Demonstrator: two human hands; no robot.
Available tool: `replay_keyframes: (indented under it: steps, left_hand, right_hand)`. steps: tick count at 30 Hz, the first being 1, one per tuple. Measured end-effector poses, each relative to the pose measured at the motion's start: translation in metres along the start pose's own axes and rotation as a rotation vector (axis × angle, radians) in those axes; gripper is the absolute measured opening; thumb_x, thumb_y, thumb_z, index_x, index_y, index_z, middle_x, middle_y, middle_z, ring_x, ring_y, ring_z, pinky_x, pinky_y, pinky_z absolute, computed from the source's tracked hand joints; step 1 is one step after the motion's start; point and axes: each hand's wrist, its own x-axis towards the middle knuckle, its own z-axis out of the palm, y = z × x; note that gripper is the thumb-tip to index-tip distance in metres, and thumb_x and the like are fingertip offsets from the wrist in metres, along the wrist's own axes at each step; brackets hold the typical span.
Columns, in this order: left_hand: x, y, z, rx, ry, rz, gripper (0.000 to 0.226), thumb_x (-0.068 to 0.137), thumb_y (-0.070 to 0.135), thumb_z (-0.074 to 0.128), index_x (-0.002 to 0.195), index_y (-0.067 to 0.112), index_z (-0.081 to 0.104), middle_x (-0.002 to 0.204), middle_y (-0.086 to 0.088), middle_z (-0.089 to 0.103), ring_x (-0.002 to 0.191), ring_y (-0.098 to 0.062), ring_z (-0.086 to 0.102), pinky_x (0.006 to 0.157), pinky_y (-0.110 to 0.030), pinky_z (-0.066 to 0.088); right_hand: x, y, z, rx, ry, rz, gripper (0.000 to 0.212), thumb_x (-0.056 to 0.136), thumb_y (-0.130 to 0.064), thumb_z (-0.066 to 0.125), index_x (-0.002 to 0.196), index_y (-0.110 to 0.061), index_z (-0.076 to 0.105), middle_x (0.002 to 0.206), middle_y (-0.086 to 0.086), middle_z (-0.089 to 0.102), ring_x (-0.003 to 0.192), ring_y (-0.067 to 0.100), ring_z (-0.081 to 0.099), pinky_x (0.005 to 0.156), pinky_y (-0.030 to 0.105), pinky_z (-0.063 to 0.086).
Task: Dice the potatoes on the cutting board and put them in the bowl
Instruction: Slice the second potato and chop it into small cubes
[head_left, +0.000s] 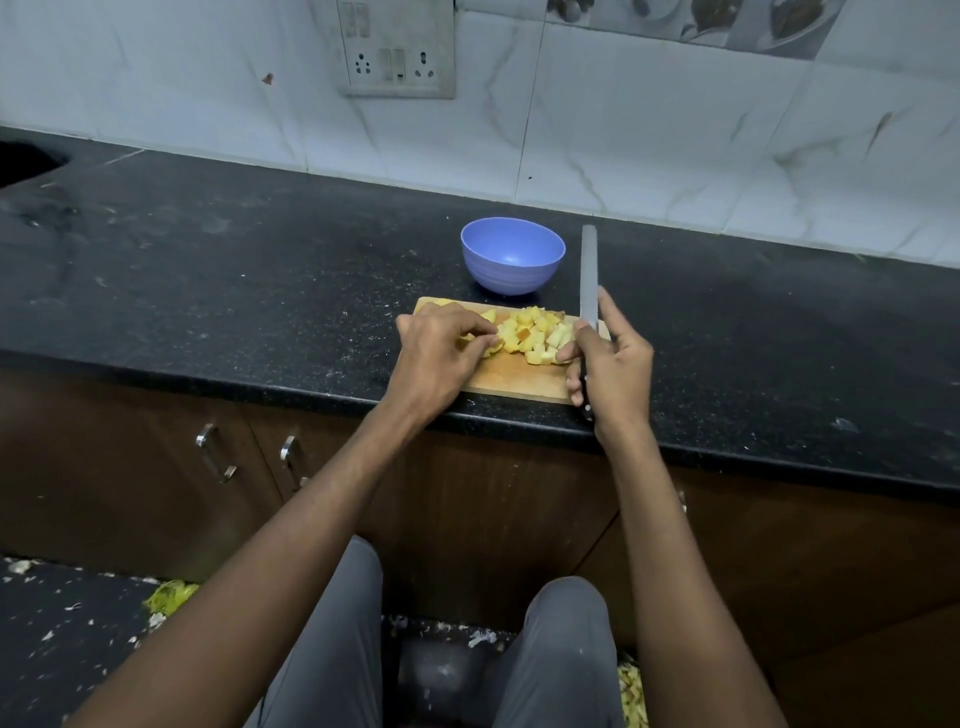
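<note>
The likeliest slip from here is a nick to a finger: the right hand (610, 364) grips the knife (588, 291) by its dark handle with the long grey blade raised and pointing away toward the wall, and its own thumb and fingertips sit right against the diced potato pieces (535, 335), so any quick chop or sweep with the blade while fingers are that close could catch skin. A second risk is spillage, since the cutting board (511, 384) lies at the front edge of the black countertop (208, 270), and a careless push of the heap could send cubes over that edge onto the floor. The left hand (441, 345) rests curled over the left part of the pile, its fingertips pinching or gathering pieces; what sits under its palm is hidden, so whether an uncut piece remains there cannot be told. The potato looks pale yellow, cut into small, fairly even cubes, a few with darker orange-brown faces, heaped loosely across the far half of the board between the two hands. The blue bowl (511, 254) stands on the countertop just beyond the board's far edge, upright and seemingly with nothing in it, so I judge the transfer has not begun.
</note>
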Motion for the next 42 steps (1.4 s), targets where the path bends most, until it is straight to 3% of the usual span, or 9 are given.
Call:
replay_keyframes:
  steps: [6,10,14,18,22,28,35,42]
  left_hand:
    - [-0.004,-0.002,0.003,0.170,-0.077,-0.013,0.043,0.078,0.041,0.082,0.116,0.022,0.075,0.115,0.005,0.064,0.113,-0.018,0.048,0.087,-0.041,0.029]
    - [-0.003,0.001,0.002,0.201,-0.073,-0.040,0.044,0.083,0.036,0.081,0.124,0.023,0.070,0.115,0.004,0.060,0.114,-0.018,0.046,0.086,-0.036,0.024]
    - [-0.003,0.005,0.007,0.247,-0.110,-0.097,0.035,0.089,0.029,0.077,0.123,0.022,0.070,0.106,0.001,0.070,0.110,-0.023,0.055,0.088,-0.044,0.032]
    - [-0.006,0.012,0.015,0.144,-0.081,-0.117,0.032,0.089,0.015,0.076,0.120,0.014,0.071,0.097,-0.001,0.069,0.092,-0.020,0.064,0.095,-0.046,0.046]
    - [-0.009,0.022,0.019,0.086,-0.003,-0.107,0.032,0.087,0.013,0.078,0.117,0.006,0.072,0.096,-0.005,0.070,0.081,-0.016,0.063,0.082,-0.040,0.057]
    - [-0.010,0.030,0.022,-0.007,0.045,-0.134,0.033,0.087,0.015,0.079,0.117,0.006,0.071,0.094,-0.002,0.070,0.080,-0.011,0.064,0.079,-0.033,0.059]
    - [-0.007,0.041,0.025,-0.079,0.091,-0.086,0.034,0.087,0.017,0.079,0.118,0.007,0.071,0.097,0.000,0.070,0.082,-0.007,0.065,0.076,-0.022,0.057]
    - [-0.006,0.044,0.035,-0.031,0.019,0.006,0.038,0.084,0.011,0.081,0.121,0.007,0.070,0.104,-0.004,0.068,0.085,-0.011,0.064,0.080,-0.032,0.057]
  right_hand:
    - [0.002,0.013,-0.003,-0.045,-0.057,-0.042,0.030,0.108,-0.020,0.056,0.137,-0.019,0.063,0.073,0.008,0.068,0.046,0.015,0.050,0.036,0.026,0.039]
    - [0.000,0.014,-0.001,-0.108,-0.055,-0.079,0.027,0.108,-0.020,0.054,0.134,-0.022,0.064,0.074,0.009,0.069,0.047,0.014,0.051,0.038,0.026,0.040]
    - [-0.004,0.012,0.001,-0.158,-0.065,-0.116,0.025,0.108,-0.022,0.055,0.130,-0.030,0.063,0.073,0.010,0.070,0.049,0.015,0.052,0.039,0.027,0.043]
    - [-0.004,0.012,0.001,-0.176,-0.061,-0.144,0.022,0.108,-0.022,0.054,0.124,-0.034,0.062,0.072,0.008,0.070,0.049,0.015,0.054,0.040,0.028,0.044]
    - [-0.003,0.013,0.002,-0.191,-0.054,-0.145,0.023,0.108,-0.024,0.055,0.129,-0.029,0.064,0.072,0.008,0.070,0.050,0.017,0.054,0.040,0.028,0.045]
    - [-0.004,0.012,0.002,-0.200,-0.054,-0.176,0.021,0.108,-0.024,0.055,0.113,-0.044,0.061,0.071,0.007,0.070,0.049,0.016,0.055,0.041,0.029,0.046]
    - [-0.004,0.013,0.001,-0.204,-0.056,-0.181,0.020,0.108,-0.024,0.055,0.116,-0.042,0.061,0.073,0.007,0.071,0.050,0.015,0.056,0.041,0.028,0.046]
    - [-0.002,0.017,0.001,-0.207,-0.042,-0.180,0.020,0.107,-0.023,0.055,0.124,-0.027,0.065,0.071,0.007,0.070,0.049,0.016,0.057,0.041,0.029,0.046]
